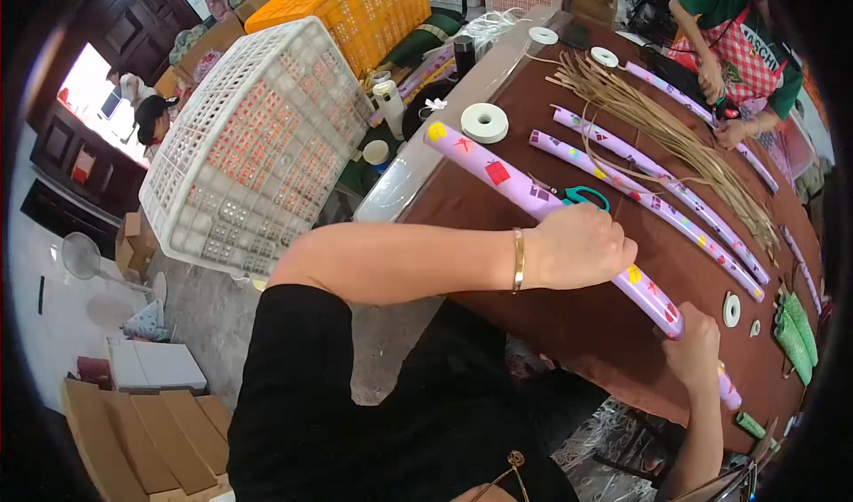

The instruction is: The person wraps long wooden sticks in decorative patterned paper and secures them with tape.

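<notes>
The left hand (582,249) is clamped around a long purple tube (520,187) wrapped in patterned paper, the fingers curled over the top of it about midway along its length. The right hand (693,351) is closed on the same tube further down, toward its near end, with the tube running under the knuckles and a short stretch showing past the hand at the table edge. A gold bangle (518,259) sits on the left wrist.

The tube lies slanted across the brown table (569,324), one end up by a roll of white tape (484,123) and the other end down by the right hand. Between the two hands a bare stretch of the tube shows yellow and red stickers. Just behind the left hand, touching or nearly touching the tube, are scissors with teal handles (586,195).

Further out on the table lie more purple tubes (657,204) side by side, roughly parallel with the held one, and beyond them a bundle of tan strips (666,133). Two more tape rolls (604,57) sit near the far edge. Small white rings (731,309) lie just beside the right hand, and green rolls (795,333) near the table's right edge.

At the far end another person in a green top (729,40) bends over a tube. Off the table to the left stands a tilted white plastic crate (258,147), with an orange crate (355,4) behind it.
</notes>
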Tool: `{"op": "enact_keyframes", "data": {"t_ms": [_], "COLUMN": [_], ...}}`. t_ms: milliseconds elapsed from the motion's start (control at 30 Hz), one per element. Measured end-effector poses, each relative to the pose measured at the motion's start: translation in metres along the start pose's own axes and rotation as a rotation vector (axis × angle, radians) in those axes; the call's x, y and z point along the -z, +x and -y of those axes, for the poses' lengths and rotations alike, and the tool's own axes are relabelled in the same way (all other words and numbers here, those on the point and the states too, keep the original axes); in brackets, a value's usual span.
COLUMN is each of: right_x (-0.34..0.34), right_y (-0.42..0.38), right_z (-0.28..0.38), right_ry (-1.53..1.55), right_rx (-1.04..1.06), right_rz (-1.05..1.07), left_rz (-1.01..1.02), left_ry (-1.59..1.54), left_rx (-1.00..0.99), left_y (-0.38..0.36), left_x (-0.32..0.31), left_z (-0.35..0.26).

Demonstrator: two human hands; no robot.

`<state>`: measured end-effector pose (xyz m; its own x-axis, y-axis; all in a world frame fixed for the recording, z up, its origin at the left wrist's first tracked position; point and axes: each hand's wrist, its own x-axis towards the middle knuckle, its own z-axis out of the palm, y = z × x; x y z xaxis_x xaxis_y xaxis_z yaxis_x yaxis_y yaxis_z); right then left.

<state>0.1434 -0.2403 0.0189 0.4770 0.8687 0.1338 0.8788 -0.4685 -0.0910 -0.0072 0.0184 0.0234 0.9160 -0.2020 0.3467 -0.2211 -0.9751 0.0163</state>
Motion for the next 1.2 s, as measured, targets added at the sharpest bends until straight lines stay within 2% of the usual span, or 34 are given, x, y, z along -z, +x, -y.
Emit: {"op": "enact_keyframes", "data": {"t_ms": [33,67,100,133,167,200,233,267,300,367,433,500,533,567,633,667,700,733,767,800,867,967,1000,1033,1100,1133,1167,1200], "right_x": [0.003,0.001,0.002,0.009,0.018,0.019,0.019,0.019,0.020,0.018,0.023,0.032,0.034,0.035,0.030,0.032,0.034,0.037,0.034,0.027,0.024,0.031,0.029,0.030,0.036,0.037,0.035,0.034], "right_y": [0.001,0.002,0.007,0.009,0.012,0.010,0.007,0.004,0.002,0.000,0.002,0.002,0.001,0.000,-0.006,-0.008,-0.010,-0.008,-0.010,-0.011,-0.010,-0.007,-0.010,-0.011,-0.012,-0.012,-0.012,-0.010], "right_z": [-0.001,-0.007,-0.011,-0.012,-0.009,-0.013,-0.011,-0.005,0.000,-0.007,-0.008,-0.004,-0.007,-0.012,-0.022,-0.022,-0.021,-0.012,-0.015,-0.021,-0.032,-0.030,-0.024,-0.020,-0.015,-0.018,-0.027,-0.035], "right_ry": [0.060,0.014,-0.149,-0.193,-0.237,-0.265,-0.266,-0.183,-0.099,-0.089,-0.179,-0.216,-0.233,-0.250,-0.235,-0.100,0.035,0.077,0.075,-0.035,-0.241,-0.292,-0.271,-0.269,-0.021,-0.067,-0.068,-0.180], "right_rx": [0.009,0.031,0.135,0.154,0.176,0.095,0.101,0.057,0.012,0.001,0.107,0.178,0.160,0.142,0.084,-0.010,-0.105,-0.174,-0.177,-0.144,-0.053,0.029,-0.142,-0.143,-0.132,-0.136,-0.140,-0.066], "right_rz": [0.019,-0.071,-0.198,-0.257,-0.318,-0.250,-0.250,-0.199,-0.147,-0.131,-0.260,-0.315,-0.326,-0.338,-0.304,-0.143,0.016,0.084,0.088,-0.016,-0.198,-0.297,-0.189,-0.187,-0.036,-0.023,-0.020,-0.141], "left_rz": [0.032,0.028,0.199,0.371,0.368,0.269,0.171,0.078,0.078,-0.063,0.015,0.344,0.420,0.419,-0.117,-0.343,-0.335,-0.279,-0.223,-0.222,0.268,0.253,0.076,-0.190,-0.317,-0.318,-0.156,0.007], "left_ry": [-0.040,-0.042,-0.211,-0.381,-0.382,-0.310,-0.237,-0.108,-0.107,-0.091,-0.166,-0.352,-0.374,-0.377,0.047,0.198,0.265,0.208,0.149,0.145,-0.189,-0.204,-0.107,0.042,0.129,0.128,0.015,-0.097], "left_rx": [0.019,0.020,0.047,0.073,0.075,0.074,0.073,0.104,0.105,0.053,0.054,0.107,0.104,0.105,0.065,-0.064,-0.090,-0.065,-0.039,-0.037,0.065,0.053,0.077,0.001,-0.130,-0.132,-0.049,0.033], "left_y": [0.000,0.001,0.002,0.002,0.002,0.002,0.003,0.005,0.005,0.003,0.001,0.003,0.004,0.004,0.001,0.002,0.006,0.007,0.007,0.006,0.003,0.004,0.006,0.008,0.010,0.009,0.007,0.005], "left_x": [0.003,0.006,0.013,0.017,0.017,0.018,0.017,0.013,0.013,0.013,0.025,0.036,0.035,0.029,0.020,0.017,0.020,0.022,0.023,0.025,0.029,0.030,0.026,0.023,0.021,0.021,0.020,0.021], "left_z": [0.000,0.000,-0.002,-0.002,-0.002,-0.001,-0.001,-0.002,-0.002,-0.002,-0.005,-0.005,-0.003,-0.002,0.000,0.009,0.012,0.013,0.013,0.012,0.009,0.009,0.008,0.010,0.018,0.015,0.011,0.007]}}
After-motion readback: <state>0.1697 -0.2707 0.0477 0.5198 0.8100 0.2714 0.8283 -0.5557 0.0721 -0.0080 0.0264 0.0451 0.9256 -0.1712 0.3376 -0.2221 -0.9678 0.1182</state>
